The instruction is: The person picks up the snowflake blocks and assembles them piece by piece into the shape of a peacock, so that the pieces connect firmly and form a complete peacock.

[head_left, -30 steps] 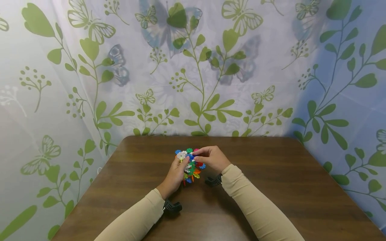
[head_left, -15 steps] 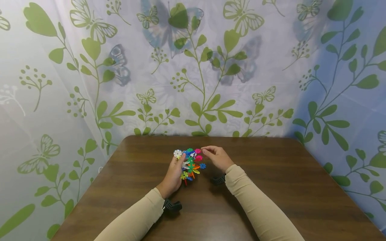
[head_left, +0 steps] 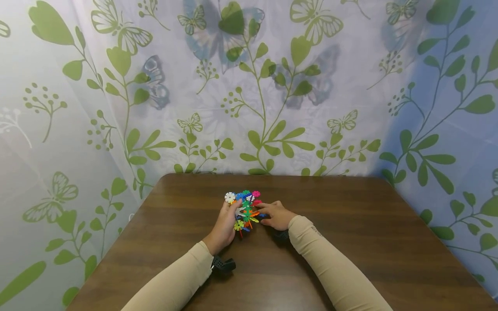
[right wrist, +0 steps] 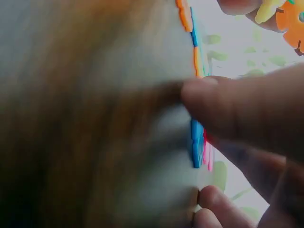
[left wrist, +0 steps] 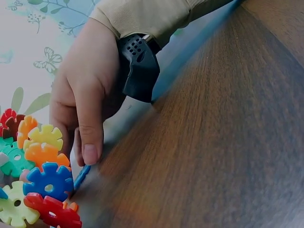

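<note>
A cluster of interlocking flower-shaped plastic discs (head_left: 247, 212), in many colours, stands above the table in the head view. My left hand (head_left: 225, 223) grips it from the left, thumb on its upper part. My right hand (head_left: 275, 215) is at the cluster's right side, thumb and fingers around a blue disc (head_left: 263, 215) seen nearly edge-on. In the left wrist view, the right hand (left wrist: 85, 90) reaches down, its thumb tip by a blue disc edge (left wrist: 81, 176). The right wrist view has the thumb in front of a blue disc (right wrist: 195, 147), partly covering it.
The brown wooden table (head_left: 350, 242) lies beneath both hands. Behind it hangs a curtain (head_left: 218, 103) printed with leaves and butterflies. A black wrist camera (head_left: 223, 264) sits under the left wrist, and another (head_left: 282, 234) is under the right.
The right hand has left the upper part of the cluster, by the pink disc, and moved down to the blue disc at its right. The left hand keeps its grip on the cluster.
</note>
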The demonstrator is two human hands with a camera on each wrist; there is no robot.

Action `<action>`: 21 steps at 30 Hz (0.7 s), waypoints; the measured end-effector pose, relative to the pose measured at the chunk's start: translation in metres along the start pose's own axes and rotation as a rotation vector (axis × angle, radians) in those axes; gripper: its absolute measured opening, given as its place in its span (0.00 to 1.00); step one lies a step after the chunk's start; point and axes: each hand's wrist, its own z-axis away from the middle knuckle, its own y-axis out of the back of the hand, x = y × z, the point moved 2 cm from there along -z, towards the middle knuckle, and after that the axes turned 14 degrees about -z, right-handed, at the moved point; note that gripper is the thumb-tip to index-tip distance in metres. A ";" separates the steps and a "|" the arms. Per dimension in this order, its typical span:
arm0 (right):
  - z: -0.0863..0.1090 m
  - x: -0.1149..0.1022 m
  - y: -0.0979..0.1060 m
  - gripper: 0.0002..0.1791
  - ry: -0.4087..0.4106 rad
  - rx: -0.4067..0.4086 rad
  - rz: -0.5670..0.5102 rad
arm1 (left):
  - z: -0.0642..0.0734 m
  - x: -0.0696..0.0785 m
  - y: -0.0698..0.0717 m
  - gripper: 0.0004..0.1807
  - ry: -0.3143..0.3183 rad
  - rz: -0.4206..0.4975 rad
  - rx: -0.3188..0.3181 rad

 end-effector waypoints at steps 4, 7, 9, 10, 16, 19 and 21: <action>-0.002 0.004 0.001 0.17 0.037 0.091 0.010 | 0.000 -0.001 0.001 0.41 -0.010 -0.034 0.004; -0.001 0.007 0.003 0.13 0.032 0.194 -0.038 | 0.000 -0.001 0.001 0.42 -0.015 -0.041 -0.002; 0.000 0.009 0.005 0.13 0.016 0.251 -0.078 | 0.000 -0.001 0.001 0.43 -0.014 -0.044 -0.005; 0.000 0.010 0.005 0.13 0.003 0.271 -0.095 | 0.000 -0.002 0.001 0.44 -0.012 -0.047 -0.007; 0.001 0.011 0.006 0.12 -0.050 0.291 -0.126 | 0.000 -0.003 0.002 0.46 -0.011 -0.056 -0.011; 0.002 0.011 0.006 0.11 -0.108 0.285 -0.167 | 0.000 -0.003 0.002 0.46 -0.008 -0.055 -0.008; 0.003 0.011 0.007 0.12 -0.135 0.286 -0.195 | 0.000 -0.002 0.002 0.47 -0.005 -0.056 -0.009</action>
